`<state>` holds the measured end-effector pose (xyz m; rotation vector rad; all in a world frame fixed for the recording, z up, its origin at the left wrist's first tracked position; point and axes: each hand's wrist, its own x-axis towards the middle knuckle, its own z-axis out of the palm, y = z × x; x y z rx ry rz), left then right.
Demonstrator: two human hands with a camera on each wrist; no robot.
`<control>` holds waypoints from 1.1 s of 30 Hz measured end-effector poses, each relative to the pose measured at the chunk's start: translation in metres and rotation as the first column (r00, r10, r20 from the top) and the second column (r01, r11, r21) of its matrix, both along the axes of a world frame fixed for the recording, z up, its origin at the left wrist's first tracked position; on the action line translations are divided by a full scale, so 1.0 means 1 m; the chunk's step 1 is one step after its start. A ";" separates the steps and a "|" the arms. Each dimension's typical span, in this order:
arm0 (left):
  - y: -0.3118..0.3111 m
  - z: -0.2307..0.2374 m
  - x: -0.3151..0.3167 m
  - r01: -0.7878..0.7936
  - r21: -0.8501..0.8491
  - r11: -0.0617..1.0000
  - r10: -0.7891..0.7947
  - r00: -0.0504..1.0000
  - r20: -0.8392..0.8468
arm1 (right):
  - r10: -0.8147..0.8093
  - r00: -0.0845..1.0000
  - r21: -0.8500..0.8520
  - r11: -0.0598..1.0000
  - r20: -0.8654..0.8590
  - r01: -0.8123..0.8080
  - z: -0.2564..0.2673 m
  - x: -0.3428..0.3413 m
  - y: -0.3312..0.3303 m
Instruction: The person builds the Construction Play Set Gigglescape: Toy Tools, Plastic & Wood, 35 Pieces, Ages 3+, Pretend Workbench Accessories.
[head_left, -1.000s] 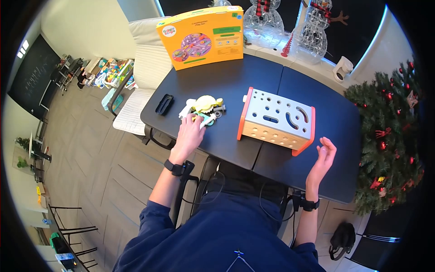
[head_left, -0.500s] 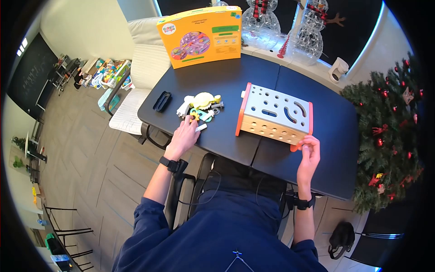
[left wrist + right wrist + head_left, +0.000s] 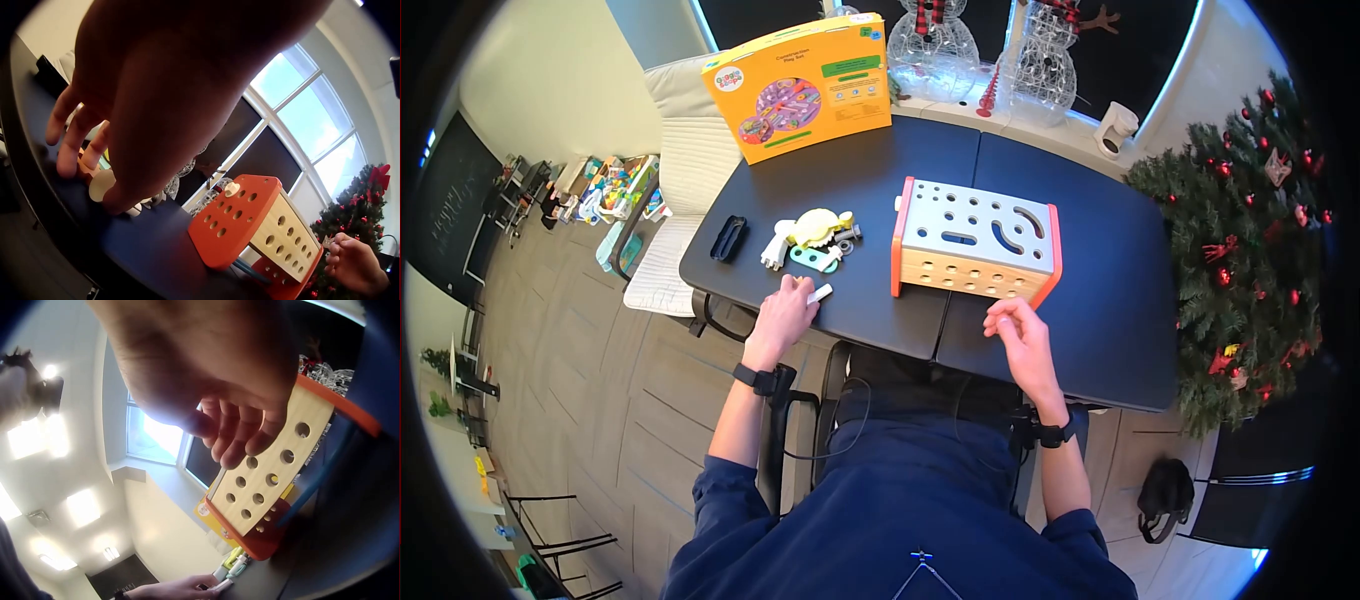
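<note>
My left hand point(image 3: 783, 312) pinches a white cylindrical toy piece point(image 3: 820, 294) near the table's front edge. In the left wrist view its round pale end point(image 3: 102, 185) shows between thumb and fingers; the rest is hidden by the hand. Just beyond lies a pile of toy parts: a yellow piece point(image 3: 815, 228), a mint-green plate with holes point(image 3: 813, 259), a white piece point(image 3: 776, 247) and grey bolts point(image 3: 847, 236). My right hand point(image 3: 1025, 347), fingers loosely curled and holding nothing, is at the front of a wooden toy workbench point(image 3: 975, 225) with a grey holed top and red-orange ends.
A black tray point(image 3: 728, 239) sits at the table's left edge. Behind stands a yellow toy box point(image 3: 800, 90). A cushioned chair point(image 3: 665, 250) is on the left, a decorated tree point(image 3: 1235, 250) on the right. The dark table point(image 3: 1100, 340) has a seam across it.
My left hand has drawn the white piece away from the pile towards the front edge. My right hand came in from the right, reached the workbench's right end, then moved left along its front.
</note>
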<state>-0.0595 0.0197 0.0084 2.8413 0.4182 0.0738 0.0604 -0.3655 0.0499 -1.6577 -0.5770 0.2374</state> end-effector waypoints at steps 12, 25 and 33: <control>-0.072 0.006 0.013 0.203 -0.215 0.955 -0.208 0.978 -0.001 | 0.373 0.927 -0.412 0.853 0.050 -0.321 0.000 -0.025 0.038; -0.130 0.045 0.033 0.243 -0.798 0.552 -0.253 0.960 0.117 | 0.193 0.939 -0.257 0.959 0.286 -0.119 -0.017 -0.037 0.059; -0.136 0.030 0.043 0.230 -0.972 0.038 -0.224 0.950 0.216 | 0.132 0.991 -0.080 0.988 -0.032 -0.134 -0.011 -0.032 0.046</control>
